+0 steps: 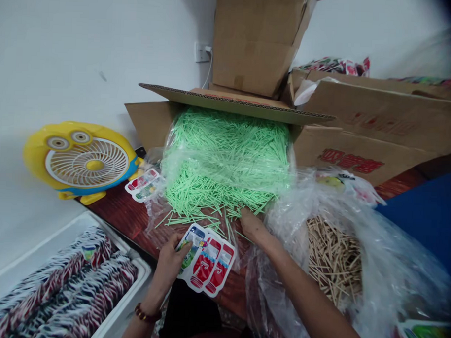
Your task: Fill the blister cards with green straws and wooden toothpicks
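Note:
My left hand (170, 258) is closed on the near edge of several fanned-out flat packets (207, 267), with the thumb on top. The packets are printed with red, blue and green jar shapes, and the red ones read "Cola". My right hand (251, 225) reaches to the front edge of a heap of thin green sticks (230, 139). Its fingertips are hidden among the sticks, so whether they grip any does not show. The heap spills from a clear plastic bag inside a cardboard box lying on its side (149, 122), onto the dark red table (129, 217).
A yellow cartoon fan (94, 159) stands at left, beside two loose packets (143, 185). Below it, a white foam box (140, 274) holds rows of packets. At right, a clear plastic bag (281, 269) holds brown sticks (333, 256). More cardboard boxes (255, 42) stand behind.

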Demonstrator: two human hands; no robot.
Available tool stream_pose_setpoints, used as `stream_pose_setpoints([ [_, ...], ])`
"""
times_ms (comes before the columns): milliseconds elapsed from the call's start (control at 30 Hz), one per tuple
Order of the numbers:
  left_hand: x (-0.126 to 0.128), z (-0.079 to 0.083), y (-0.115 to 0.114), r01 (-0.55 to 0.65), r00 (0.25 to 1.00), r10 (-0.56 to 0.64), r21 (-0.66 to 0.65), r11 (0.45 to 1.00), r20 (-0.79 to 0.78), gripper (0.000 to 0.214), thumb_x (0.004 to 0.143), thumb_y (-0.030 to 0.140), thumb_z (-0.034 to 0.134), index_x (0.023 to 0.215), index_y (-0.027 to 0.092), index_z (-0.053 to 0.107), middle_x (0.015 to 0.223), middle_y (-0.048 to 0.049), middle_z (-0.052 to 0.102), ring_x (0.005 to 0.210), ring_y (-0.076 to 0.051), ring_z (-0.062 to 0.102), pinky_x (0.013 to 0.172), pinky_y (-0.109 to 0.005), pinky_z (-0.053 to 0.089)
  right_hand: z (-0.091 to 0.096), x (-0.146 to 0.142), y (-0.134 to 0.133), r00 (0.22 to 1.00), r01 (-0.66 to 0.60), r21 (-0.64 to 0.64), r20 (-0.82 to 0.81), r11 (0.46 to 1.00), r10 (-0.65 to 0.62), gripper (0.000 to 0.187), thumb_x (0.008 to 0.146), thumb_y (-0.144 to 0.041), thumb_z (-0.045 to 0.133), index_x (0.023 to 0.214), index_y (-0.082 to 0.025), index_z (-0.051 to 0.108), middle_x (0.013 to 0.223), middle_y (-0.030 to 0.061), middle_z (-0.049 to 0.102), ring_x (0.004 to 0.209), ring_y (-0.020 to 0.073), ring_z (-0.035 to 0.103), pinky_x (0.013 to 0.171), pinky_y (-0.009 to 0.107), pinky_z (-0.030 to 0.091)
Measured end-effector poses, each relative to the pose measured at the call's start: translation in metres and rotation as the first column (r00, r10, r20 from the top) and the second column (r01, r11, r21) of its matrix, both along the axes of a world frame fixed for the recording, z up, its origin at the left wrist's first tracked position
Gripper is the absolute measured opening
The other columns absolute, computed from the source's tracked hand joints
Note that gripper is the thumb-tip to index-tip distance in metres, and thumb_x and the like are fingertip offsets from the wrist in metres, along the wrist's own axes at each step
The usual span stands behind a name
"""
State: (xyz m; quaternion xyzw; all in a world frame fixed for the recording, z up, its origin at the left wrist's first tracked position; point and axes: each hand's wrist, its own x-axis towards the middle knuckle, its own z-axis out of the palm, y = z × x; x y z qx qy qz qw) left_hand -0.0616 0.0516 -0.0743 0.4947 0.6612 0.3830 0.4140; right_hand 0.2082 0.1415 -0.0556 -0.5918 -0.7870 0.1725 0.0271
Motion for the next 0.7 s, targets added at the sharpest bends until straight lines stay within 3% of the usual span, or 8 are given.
stream_pose_setpoints([
  [200,0.003,0.007,-0.002,0.028,0.999,-0.028,0.010,1.000,-0.019,0.022,0.076,0.041,0.061,0.081,0.020,0.061,0.071,0.0017,0.066,0.066,-0.018,0.061,0.062,-0.026,0.047,-0.004,-0.016,0.007,0.997,-0.052,0.060,0.068,0.997,0.048,0.027,0.087,-0.004,0.036,0.105,-0.012,0.056,0.108,0.0179,0.060,0.105,0.0269,0.054,0.090,0.038,0.039],
  [333,0.005,0.013,-0.002,0.019,0.999,-0.018,-0.014,1.000,0.049,0.024,0.074,0.043,0.064,0.080,0.020,0.060,0.068,0.0032,0.065,0.060,-0.016,0.060,0.058,-0.025,0.047,-0.008,-0.017,0.013,0.999,-0.031,0.070,0.017,0.997,0.030,0.028,0.086,-0.004,0.036,0.103,-0.012,0.057,0.109,0.0178,0.058,0.105,0.0266,0.054,0.092,0.039,0.038],
  [533,0.009,0.018,0.000,-0.049,0.901,0.126,-0.191,0.980,0.415,0.031,0.064,0.040,0.073,0.074,0.020,0.052,0.058,0.0063,0.064,0.047,-0.012,0.058,0.049,-0.023,0.046,-0.013,-0.003,0.021,0.964,0.087,0.042,-0.257,0.995,-0.073,0.020,0.083,-0.007,0.039,0.092,-0.013,0.056,0.101,0.0139,0.059,0.094,0.0225,0.054,0.086,0.034,0.041],
  [700,0.013,0.018,-0.001,-0.032,0.848,0.162,-0.256,0.966,0.504,0.033,0.066,0.036,0.074,0.090,0.018,0.059,0.060,0.0043,0.067,0.050,-0.016,0.064,0.049,-0.025,0.049,-0.016,0.003,0.017,0.781,0.237,-0.016,-0.592,0.971,-0.200,0.025,0.092,-0.029,0.032,0.083,-0.019,0.053,0.080,0.0043,0.060,0.075,0.0188,0.056,0.076,0.032,0.045],
])
